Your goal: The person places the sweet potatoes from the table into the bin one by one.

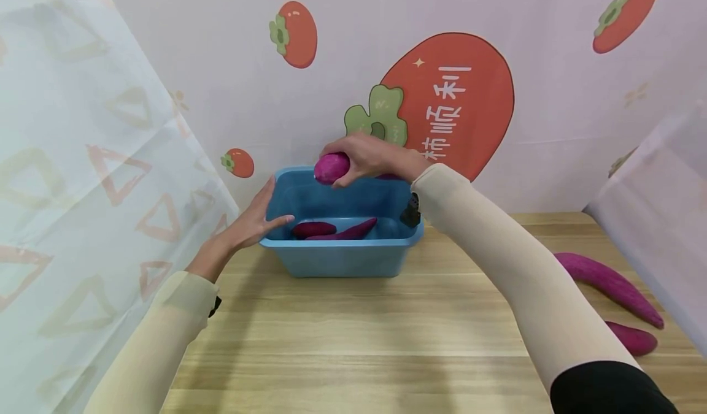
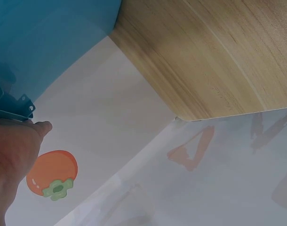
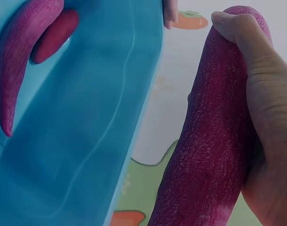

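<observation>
A blue plastic basin point(image 1: 342, 259) stands on the wooden table near the back wall. Inside it lie two purple sweet potatoes, a short one point(image 1: 313, 229) and a longer tapered one point(image 1: 353, 230). Above the basin, my right hand point(image 1: 367, 155) grips a large purple sweet potato point(image 1: 331, 168); the right wrist view shows its rough skin point(image 3: 207, 127) with the thumb laid along it. My left hand point(image 1: 253, 221) holds the basin's left rim, thumb over the inner side and fingers along the outside. Only part of that hand point(image 2: 14, 155) appears in the left wrist view.
At the right of the table point(image 1: 331, 340) lie a long curved purple sweet potato point(image 1: 610, 282) and a shorter one point(image 1: 632, 338), partly behind the right arm. Printed cloth point(image 1: 210, 64) hangs close at the back and on both sides.
</observation>
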`<state>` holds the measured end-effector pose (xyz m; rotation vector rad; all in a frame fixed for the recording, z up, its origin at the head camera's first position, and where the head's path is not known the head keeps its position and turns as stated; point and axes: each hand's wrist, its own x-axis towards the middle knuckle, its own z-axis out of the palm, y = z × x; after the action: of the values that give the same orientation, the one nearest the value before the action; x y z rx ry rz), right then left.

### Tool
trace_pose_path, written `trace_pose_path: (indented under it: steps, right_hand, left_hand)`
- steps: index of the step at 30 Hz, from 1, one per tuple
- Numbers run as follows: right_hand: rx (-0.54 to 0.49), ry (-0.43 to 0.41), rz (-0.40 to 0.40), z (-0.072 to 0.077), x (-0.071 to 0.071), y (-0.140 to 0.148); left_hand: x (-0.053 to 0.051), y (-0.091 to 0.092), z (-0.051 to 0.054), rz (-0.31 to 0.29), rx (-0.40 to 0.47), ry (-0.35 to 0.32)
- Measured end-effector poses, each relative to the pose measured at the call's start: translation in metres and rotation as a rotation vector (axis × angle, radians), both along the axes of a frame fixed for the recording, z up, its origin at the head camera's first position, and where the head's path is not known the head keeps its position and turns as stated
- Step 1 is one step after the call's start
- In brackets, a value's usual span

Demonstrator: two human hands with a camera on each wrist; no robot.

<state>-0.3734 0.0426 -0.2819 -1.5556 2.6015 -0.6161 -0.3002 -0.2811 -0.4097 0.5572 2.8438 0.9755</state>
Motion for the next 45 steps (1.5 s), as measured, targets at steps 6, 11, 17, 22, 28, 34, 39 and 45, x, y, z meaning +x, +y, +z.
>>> trace_pose_path:
  steps: [6, 11, 17, 22, 28, 34, 39, 45]
  right_hand:
    - [-0.002, -0.012, 0.016, -0.007, -0.002, -0.009]
    - [-0.002, -0.016, 0.02, -0.012, -0.003, -0.015]
    - [0.024, 0.005, 0.025, -0.016, -0.003, -0.022]
    - [0.024, -0.013, 0.034, -0.018, -0.003, -0.026]
    - [0.019, -0.016, 0.037, -0.02, -0.003, -0.028]
    - [0.035, 0.023, 0.03, -0.027, -0.004, -0.027]
    - [0.04, 0.028, 0.017, -0.027, -0.003, -0.025]
    - [0.044, 0.024, -0.02, -0.025, -0.003, -0.021]
  left_hand:
    - [0.0, 0.0, 0.0, 0.005, -0.002, -0.005]
    - [0.0, 0.0, 0.0, 0.004, -0.002, -0.006]
    - [0.0, 0.001, 0.0, 0.002, -0.003, -0.007]
    - [0.0, 0.001, -0.001, 0.006, -0.005, -0.012]
    - [0.0, 0.0, -0.001, 0.007, 0.004, -0.013]
    - [0.0, 0.001, -0.001, 0.007, -0.003, -0.018]
    - [0.001, 0.001, 0.0, 0.008, 0.003, -0.025]
    - [0.001, 0.0, -0.001, 0.004, 0.013, -0.018]
